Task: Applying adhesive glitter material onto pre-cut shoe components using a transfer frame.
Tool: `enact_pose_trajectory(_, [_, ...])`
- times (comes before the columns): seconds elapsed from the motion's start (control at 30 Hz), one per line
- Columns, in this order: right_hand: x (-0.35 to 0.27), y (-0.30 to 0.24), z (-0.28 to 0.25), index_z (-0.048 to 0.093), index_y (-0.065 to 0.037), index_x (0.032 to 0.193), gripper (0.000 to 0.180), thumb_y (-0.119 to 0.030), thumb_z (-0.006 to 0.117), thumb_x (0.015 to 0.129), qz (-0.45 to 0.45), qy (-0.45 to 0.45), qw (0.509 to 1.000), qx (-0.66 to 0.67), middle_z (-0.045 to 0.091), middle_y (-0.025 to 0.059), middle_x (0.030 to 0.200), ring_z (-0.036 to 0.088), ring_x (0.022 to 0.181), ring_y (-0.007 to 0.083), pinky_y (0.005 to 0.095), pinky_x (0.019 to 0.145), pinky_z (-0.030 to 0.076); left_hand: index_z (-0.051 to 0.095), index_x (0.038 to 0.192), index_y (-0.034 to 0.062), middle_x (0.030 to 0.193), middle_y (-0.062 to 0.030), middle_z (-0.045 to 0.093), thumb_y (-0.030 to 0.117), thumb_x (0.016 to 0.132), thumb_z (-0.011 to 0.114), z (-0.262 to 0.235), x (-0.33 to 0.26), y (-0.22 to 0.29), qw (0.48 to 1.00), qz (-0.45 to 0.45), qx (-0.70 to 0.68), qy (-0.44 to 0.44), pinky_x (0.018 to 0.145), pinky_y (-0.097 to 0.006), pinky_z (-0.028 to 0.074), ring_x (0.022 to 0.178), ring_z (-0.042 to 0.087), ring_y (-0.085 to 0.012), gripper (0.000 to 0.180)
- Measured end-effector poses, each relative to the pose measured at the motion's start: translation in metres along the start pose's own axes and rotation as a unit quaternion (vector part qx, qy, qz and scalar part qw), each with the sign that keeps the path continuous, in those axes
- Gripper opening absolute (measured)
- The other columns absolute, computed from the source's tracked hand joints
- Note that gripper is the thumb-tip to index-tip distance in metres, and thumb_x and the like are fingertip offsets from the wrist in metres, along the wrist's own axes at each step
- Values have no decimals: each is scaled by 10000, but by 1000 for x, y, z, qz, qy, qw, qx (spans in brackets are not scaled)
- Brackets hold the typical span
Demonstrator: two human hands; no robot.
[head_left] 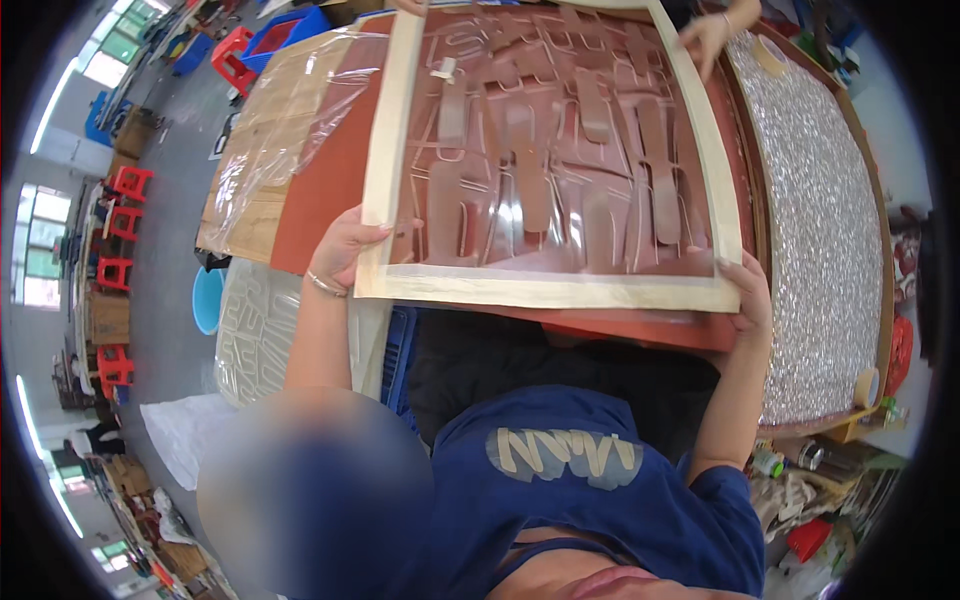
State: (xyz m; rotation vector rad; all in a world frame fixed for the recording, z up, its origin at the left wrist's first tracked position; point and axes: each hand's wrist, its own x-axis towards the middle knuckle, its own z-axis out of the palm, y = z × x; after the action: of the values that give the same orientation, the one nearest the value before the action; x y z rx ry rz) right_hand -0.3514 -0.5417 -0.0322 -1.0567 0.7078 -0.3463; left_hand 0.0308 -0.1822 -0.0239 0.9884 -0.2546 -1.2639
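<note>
A flat rectangular template with a cream taped border [550,290] and a clear, shiny middle spans the upper centre. Through it show brown strap-like shapes [530,185] with pale outlines; whether they are on it or beneath it I cannot tell. My left hand [348,247] grips the near left corner, thumb on top. At the near right corner my right hand [746,288] has its fingers closed round the border. A reddish-brown sheet [325,190] lies underneath. Another person's hand [708,38] is by the far right edge, and part of a second hand [409,5] touches the far left corner.
A silver glittery sheet [815,220] lies in a wooden-edged tray on the right. On the left are a wooden board [260,130] under clear film, a light-blue basin [207,300] and red stools [115,272]. A blue crate [398,350] stands below my left hand.
</note>
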Motion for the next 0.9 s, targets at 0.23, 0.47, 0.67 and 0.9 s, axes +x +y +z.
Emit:
enact_pose_trajectory(0.23, [-13,15,-14,478,37,1230,473,-17,586,773,-85,-17,994,62,611,54,971,591,883,127,263,815,464,483,1155,-38,979,-167,613,-11,789,578,-17,-27,-1,998,18,45,38,734,-402,565,899,628,-247,379])
enact_pose_trajectory(0.47, [-27,41,3,392,46,1308,507,-15,572,839,-92,123,980,-126,566,97,1161,548,1028,136,276,911,418,494,1161,-16,964,-50,605,18,836,578,-16,-25,-26,958,20,208,195,760,-260,499,843,592,-122,337])
enact_pose_trajectory(0.67, [-32,40,5,309,38,1371,584,-9,568,850,-177,125,970,-112,485,123,1290,489,1152,158,276,969,382,491,1174,-18,1012,-64,606,37,863,550,-14,-33,-30,951,81,220,201,759,-269,494,850,590,-123,322])
enact_pose_trajectory(0.9, [-33,55,-8,355,40,1349,513,-11,547,877,-158,171,953,-194,549,107,1211,548,1051,125,242,885,436,506,1158,-14,973,-52,617,53,871,553,-11,-37,-44,940,40,246,231,760,-267,479,824,589,-115,299])
